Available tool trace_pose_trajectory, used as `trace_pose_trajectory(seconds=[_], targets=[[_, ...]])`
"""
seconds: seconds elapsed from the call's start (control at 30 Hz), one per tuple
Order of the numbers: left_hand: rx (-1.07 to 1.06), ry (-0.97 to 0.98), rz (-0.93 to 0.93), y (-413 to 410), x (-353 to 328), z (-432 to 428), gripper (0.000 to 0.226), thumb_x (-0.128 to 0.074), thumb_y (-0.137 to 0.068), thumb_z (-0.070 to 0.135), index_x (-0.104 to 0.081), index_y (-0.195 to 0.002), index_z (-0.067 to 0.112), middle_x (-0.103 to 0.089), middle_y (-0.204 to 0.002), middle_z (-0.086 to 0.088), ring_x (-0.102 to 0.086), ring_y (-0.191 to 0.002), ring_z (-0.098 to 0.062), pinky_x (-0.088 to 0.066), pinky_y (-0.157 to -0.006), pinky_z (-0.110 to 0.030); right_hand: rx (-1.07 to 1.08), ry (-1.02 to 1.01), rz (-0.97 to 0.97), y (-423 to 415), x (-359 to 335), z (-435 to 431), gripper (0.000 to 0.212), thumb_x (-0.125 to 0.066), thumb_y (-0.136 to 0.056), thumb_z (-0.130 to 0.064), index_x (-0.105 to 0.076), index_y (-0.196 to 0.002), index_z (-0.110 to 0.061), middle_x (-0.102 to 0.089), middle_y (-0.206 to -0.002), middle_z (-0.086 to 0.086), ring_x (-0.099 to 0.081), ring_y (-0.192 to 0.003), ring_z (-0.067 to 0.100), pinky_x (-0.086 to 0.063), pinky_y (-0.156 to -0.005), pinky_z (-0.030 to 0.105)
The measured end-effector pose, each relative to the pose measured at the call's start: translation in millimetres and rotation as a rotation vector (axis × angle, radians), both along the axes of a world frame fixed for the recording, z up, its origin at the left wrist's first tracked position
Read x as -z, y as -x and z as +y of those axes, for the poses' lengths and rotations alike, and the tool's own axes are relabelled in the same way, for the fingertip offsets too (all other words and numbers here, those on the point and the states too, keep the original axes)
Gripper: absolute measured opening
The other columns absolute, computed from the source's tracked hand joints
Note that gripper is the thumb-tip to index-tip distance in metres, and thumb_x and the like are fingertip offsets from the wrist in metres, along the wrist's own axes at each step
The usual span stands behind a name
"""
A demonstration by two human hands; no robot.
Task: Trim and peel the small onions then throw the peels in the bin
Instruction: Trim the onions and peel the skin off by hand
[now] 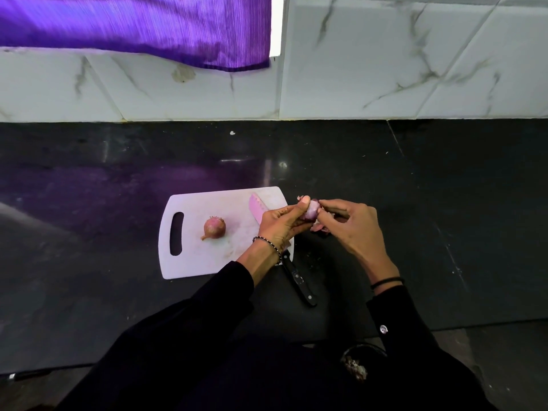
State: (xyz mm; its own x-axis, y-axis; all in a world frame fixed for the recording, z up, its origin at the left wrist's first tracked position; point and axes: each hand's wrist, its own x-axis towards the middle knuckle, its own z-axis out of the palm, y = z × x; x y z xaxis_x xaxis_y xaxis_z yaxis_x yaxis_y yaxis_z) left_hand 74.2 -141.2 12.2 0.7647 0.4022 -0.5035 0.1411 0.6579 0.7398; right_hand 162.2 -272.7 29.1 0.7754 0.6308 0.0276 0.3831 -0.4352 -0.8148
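Observation:
A small purple onion is held over the right edge of the white cutting board. My left hand grips it from the left, thumb on top. My right hand pinches the skin on its right side. Loose peel hangs just below the onion. A second onion, still in its skin, lies in the middle of the board. A knife lies across the board's right side, its blade showing above my left hand and its black handle below my wrist.
The board lies on a dark glossy counter backed by a marble-tiled wall. A purple curtain hangs at the upper left. A small dark bin with scraps shows low down beside my right sleeve.

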Motion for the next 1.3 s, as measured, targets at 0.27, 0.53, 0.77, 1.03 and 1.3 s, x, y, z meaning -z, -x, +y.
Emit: trace_pose_trajectory(seconds=[0.27, 0.53, 0.77, 1.03, 1.3], targets=[[-0.061, -0.028, 0.006, -4, 5, -5, 0.036, -0.077, -0.084, 0.026, -0.072, -0.105, -0.002, -0.074, -0.101, -0.018, -0.072, -0.097, -0.026, -0.058, -0.072, -0.023, 0.068, -0.011, -0.177, 8, 9, 10, 0.023, -0.068, -0.093, -0.04, -0.076, -0.099, -0.019, -0.073, -0.075, -0.009, -0.072, -0.068, 0.006, -0.061, -0.066, 0.033], [-0.029, -0.059, 0.013, -2, 8, -1, 0.039, -0.077, -0.084, 0.031, -0.073, -0.104, -0.002, -0.075, -0.101, -0.016, -0.072, -0.098, -0.023, -0.058, -0.076, -0.023, 0.088, 0.019, -0.234, 9, 21, 15, 0.021, -0.075, -0.09, -0.032, -0.07, -0.1, -0.014, -0.071, -0.078, -0.003, -0.072, -0.067, 0.01, -0.062, -0.062, 0.034], [-0.039, 0.028, -0.017, -2, 9, 0, 0.044, -0.074, -0.086, 0.029, -0.068, -0.108, -0.009, -0.072, -0.105, -0.023, -0.072, -0.098, -0.031, -0.059, -0.084, -0.028, 0.154, -0.079, -0.062, 8, 12, 7, 0.013, -0.076, -0.09, -0.018, -0.076, -0.102, -0.016, -0.073, -0.081, -0.014, -0.072, -0.069, -0.002, -0.058, -0.064, 0.014], [-0.04, 0.04, -0.026, 0, 9, 1, 0.039, -0.073, -0.088, 0.026, -0.07, -0.108, -0.007, -0.072, -0.105, -0.023, -0.072, -0.097, -0.029, -0.059, -0.081, -0.027, 0.074, -0.091, 0.021, 8, 14, -3, 0.033, -0.077, -0.089, -0.035, -0.076, -0.119, -0.02, -0.077, -0.102, -0.011, -0.072, -0.095, -0.002, -0.058, -0.087, 0.023], [-0.05, -0.018, -0.036, 1, 9, 1, 0.036, -0.072, -0.088, 0.027, -0.071, -0.108, -0.002, -0.074, -0.104, -0.017, -0.073, -0.095, -0.024, -0.058, -0.077, -0.022, 0.073, -0.066, -0.045, 6, 10, -2, 0.022, -0.074, -0.093, -0.022, -0.078, -0.113, -0.017, -0.078, -0.096, -0.009, -0.073, -0.083, -0.003, -0.06, -0.082, 0.021]])
